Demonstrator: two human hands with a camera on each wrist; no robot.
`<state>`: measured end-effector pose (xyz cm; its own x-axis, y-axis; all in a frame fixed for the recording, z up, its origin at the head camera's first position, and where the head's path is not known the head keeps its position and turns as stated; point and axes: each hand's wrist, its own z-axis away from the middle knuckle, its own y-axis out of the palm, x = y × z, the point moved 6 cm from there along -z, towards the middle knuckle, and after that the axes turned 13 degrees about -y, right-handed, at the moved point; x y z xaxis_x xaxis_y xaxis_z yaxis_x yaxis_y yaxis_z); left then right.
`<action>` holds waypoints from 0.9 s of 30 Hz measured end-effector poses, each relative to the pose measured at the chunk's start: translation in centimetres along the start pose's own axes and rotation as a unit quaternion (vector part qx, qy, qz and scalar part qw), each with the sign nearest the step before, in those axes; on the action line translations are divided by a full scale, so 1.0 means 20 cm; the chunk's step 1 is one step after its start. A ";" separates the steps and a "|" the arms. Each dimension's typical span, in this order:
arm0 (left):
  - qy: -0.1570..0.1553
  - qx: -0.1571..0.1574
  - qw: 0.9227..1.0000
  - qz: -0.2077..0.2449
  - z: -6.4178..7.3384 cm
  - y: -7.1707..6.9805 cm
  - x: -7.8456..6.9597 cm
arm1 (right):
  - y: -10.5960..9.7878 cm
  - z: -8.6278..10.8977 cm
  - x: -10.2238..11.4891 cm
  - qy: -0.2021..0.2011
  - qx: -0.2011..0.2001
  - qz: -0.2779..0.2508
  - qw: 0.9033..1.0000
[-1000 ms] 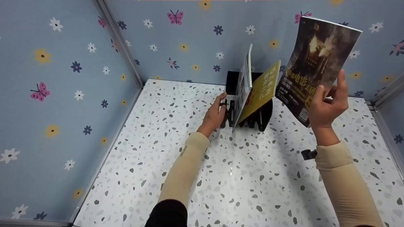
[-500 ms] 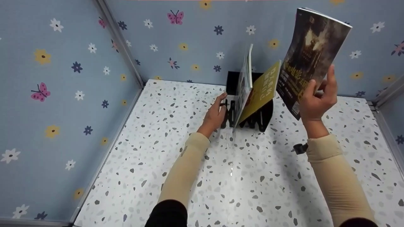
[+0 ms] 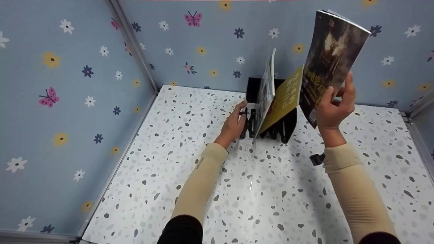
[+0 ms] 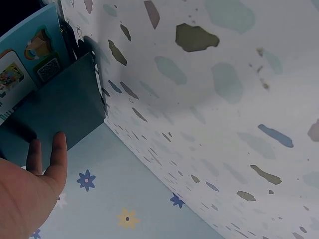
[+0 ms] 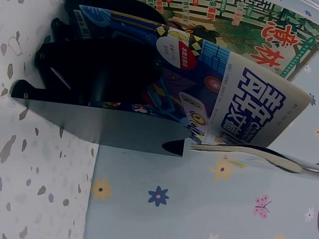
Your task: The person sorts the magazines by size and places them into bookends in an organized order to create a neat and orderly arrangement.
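Note:
In the head view, my right hand [image 3: 335, 110] pinches the lower right edge of a dark-covered magazine [image 3: 334, 51], held upright to the right of a black file rack [image 3: 291, 127]. From the right wrist, the magazine's lower edge [image 5: 249, 151] shows close to the rack's outer panel [image 5: 114, 127]; the hand is out of that view. My left hand [image 3: 234, 123] touches the rack's left side, its fingers [image 4: 59, 154] extended at the dark panel [image 4: 60, 107]. Inside the rack, a yellow-covered magazine [image 3: 284, 98] leans right beside thinner upright ones [image 3: 266, 91].
The rack stands on a white speckled tabletop [image 3: 162, 169] against a blue flowered back wall [image 3: 217, 40]. Another flowered panel [image 3: 78, 118] rises on the left. A small black object [image 3: 317, 159] sits by the right cuff.
My right hand has moved left with the dark magazine, bringing it nearer the rack. The left hand stays at the rack's side. The head view has shifted slightly.

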<state>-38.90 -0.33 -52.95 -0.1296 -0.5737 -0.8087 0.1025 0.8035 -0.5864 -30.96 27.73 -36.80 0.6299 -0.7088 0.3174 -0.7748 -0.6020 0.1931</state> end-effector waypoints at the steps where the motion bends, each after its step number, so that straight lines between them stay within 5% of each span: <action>1: -0.001 -0.001 1.000 -0.001 0.00 0.00 0.00 | 0.00 0.00 0.00 -0.001 -0.001 -0.001 1.000; 27: 0.006 -0.001 1.000 0.011 0.00 0.00 0.00 | 0.09 0.11 -0.03 -0.041 0.018 0.019 0.999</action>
<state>-38.92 -0.21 -52.95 -0.1395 -0.5545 -0.8204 0.1029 0.8159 -0.5689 -32.59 26.21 -38.70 0.6040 -0.7578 0.2468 -0.7963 -0.5863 0.1488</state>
